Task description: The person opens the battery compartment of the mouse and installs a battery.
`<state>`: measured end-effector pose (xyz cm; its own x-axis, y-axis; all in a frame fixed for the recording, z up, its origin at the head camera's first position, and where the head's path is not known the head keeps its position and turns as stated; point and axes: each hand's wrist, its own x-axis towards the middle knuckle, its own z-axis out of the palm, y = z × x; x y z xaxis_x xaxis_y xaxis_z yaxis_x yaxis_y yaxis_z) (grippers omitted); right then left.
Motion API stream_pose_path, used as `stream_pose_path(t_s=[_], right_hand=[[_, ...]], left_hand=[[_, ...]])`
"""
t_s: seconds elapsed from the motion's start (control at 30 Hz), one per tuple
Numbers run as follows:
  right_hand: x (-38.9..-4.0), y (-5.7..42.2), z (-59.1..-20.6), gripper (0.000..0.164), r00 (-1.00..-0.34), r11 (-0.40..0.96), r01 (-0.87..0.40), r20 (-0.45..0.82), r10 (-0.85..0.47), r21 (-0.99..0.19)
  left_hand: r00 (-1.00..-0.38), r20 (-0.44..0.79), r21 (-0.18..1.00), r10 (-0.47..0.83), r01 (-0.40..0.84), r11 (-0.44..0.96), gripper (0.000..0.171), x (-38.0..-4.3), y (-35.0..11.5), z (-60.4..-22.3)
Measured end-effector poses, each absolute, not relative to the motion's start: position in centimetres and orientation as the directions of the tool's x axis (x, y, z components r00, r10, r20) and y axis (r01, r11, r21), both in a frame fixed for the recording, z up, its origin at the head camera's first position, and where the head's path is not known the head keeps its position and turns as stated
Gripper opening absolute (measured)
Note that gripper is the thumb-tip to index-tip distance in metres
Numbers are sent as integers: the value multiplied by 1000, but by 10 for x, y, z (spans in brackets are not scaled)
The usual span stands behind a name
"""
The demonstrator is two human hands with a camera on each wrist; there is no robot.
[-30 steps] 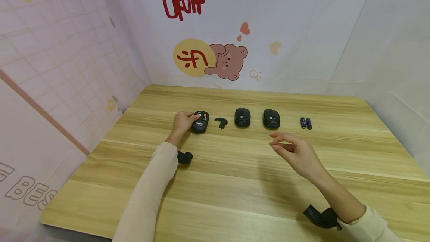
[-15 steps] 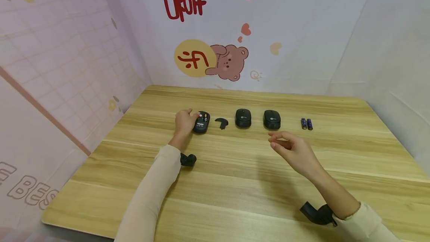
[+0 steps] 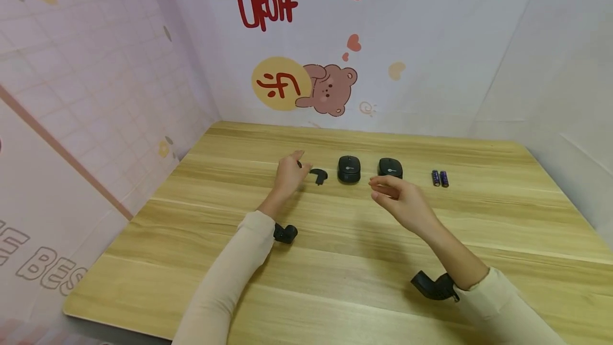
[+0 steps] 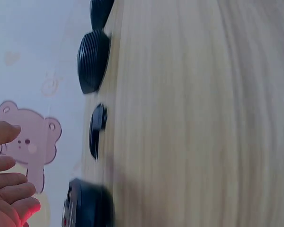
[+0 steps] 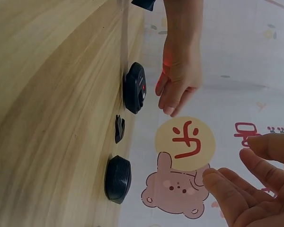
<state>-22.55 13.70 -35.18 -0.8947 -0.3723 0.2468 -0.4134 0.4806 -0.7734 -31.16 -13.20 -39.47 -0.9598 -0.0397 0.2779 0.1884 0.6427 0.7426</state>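
Observation:
My left hand [image 3: 289, 173] hovers above the table at the left, fingers loose and holding nothing. Below it, mostly hidden in the head view, lies an upside-down black computer mouse [image 5: 135, 88]; the right wrist view shows a gap between hand and mouse. Just right of that hand is a detached black battery cover [image 3: 319, 175] with a narrow tab. Two more black mice, a middle mouse [image 3: 349, 168] and a right mouse [image 3: 390, 166], stand upright in the same row. My right hand [image 3: 401, 200] hangs in the air before the right mouse, its fingers loosely bent around nothing.
Two purple AA-size batteries, a left battery [image 3: 436, 178] and a right battery [image 3: 444, 179], lie side by side at the row's right end. The wooden table [image 3: 335, 281] meets a printed cloth backdrop [image 3: 431, 41] behind and at the sides.
My left hand has let go of the upside-down mouse, lifted and moved right toward the battery cover. My right hand has shifted slightly left and away from me. The head view has turned a little left.

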Motion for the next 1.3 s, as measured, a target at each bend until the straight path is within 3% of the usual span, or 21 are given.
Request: stream_pose_path(t_s=[0.53,0.87,1.3], right_hand=[[-255,123,-368,32,-896,563,-413,209,-391,-716],[-294,112,-373,37,-903,631,-397,161,-399,-666],[-326,101,-394,39,-944,704,-286,66,-322,-650]], left_hand=[[-978,197,696,70,189,693,57,-317,-88,-406],[-992,77,707,100,125,696,68,-326,-73,-405],[-987,17,573,159,140,807,70,-338,-61,-413]])
